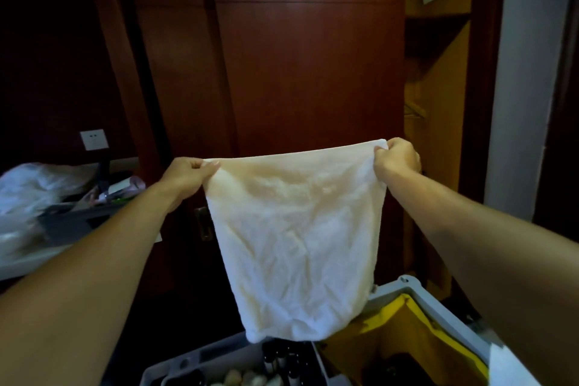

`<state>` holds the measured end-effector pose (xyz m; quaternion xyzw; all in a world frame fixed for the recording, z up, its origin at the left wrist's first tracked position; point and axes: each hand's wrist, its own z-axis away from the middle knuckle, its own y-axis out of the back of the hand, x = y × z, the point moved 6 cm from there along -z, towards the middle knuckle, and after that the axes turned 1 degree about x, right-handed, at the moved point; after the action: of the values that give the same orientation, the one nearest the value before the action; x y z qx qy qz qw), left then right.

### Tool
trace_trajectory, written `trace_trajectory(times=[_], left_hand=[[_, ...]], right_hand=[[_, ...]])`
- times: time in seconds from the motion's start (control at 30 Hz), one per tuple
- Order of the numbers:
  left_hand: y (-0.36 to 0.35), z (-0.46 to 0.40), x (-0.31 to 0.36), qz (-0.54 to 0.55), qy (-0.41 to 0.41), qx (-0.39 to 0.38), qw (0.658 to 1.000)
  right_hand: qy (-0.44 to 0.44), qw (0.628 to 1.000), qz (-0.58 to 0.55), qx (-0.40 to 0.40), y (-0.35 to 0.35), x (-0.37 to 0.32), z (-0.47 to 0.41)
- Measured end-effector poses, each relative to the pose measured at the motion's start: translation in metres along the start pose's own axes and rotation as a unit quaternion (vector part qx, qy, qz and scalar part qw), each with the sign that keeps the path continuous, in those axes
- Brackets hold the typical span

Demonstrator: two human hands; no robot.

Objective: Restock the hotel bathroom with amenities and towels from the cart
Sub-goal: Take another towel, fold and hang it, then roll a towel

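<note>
The white towel (291,238) hangs limp and light (likely soft, easily creased), its top corners pinched by the left hand (185,177) at 9 o'clock and the right hand (396,155) at 3 o'clock.

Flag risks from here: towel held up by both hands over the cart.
1. Each hand, left hand and right hand, only pinches a top corner of the towel; a slip could drop it.
2. Its lower edge hangs just over the cart and the yellow bag; it may brush them and get soiled.
</note>
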<state>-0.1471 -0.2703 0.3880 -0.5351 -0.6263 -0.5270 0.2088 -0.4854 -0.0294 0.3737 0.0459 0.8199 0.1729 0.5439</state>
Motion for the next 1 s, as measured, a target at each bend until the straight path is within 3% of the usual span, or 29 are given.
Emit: trace_trajectory(times=[0.07,0.2,0.27,0.37,0.47,0.53,0.7,1.0], left_hand=[[-0.005,0.002,0.004,0.013,0.005,0.008,1.0],[-0.01,0.013,0.032,-0.115,-0.014,0.136,0.984],[-0.022,0.017,0.046,-0.127,0.001,0.155,0.98],[-0.045,0.024,0.065,-0.116,-0.002,0.139,0.984],[-0.067,0.034,0.078,-0.108,-0.038,0.108,0.987],[-0.076,0.041,0.078,-0.094,-0.043,0.083,0.991],[-0.085,0.055,0.071,-0.038,-0.051,0.034,0.997],[-0.088,0.081,0.077,0.035,-0.094,0.042,0.994]], right_hand=[[-0.004,1.0,0.012,0.007,0.0,0.0,0.002],[0.014,1.0,0.006,-0.006,-0.005,-0.014,0.013],[0.032,0.999,-0.012,-0.035,-0.013,-0.029,0.025],[0.059,0.984,-0.092,-0.143,-0.037,-0.054,0.053],[0.002,0.944,-0.172,-0.282,-0.061,-0.065,0.077],[-0.034,0.926,-0.184,-0.327,-0.069,-0.065,0.088],[-0.001,0.94,-0.166,-0.297,-0.071,-0.061,0.093],[0.046,0.958,-0.122,-0.254,-0.074,-0.06,0.097]])
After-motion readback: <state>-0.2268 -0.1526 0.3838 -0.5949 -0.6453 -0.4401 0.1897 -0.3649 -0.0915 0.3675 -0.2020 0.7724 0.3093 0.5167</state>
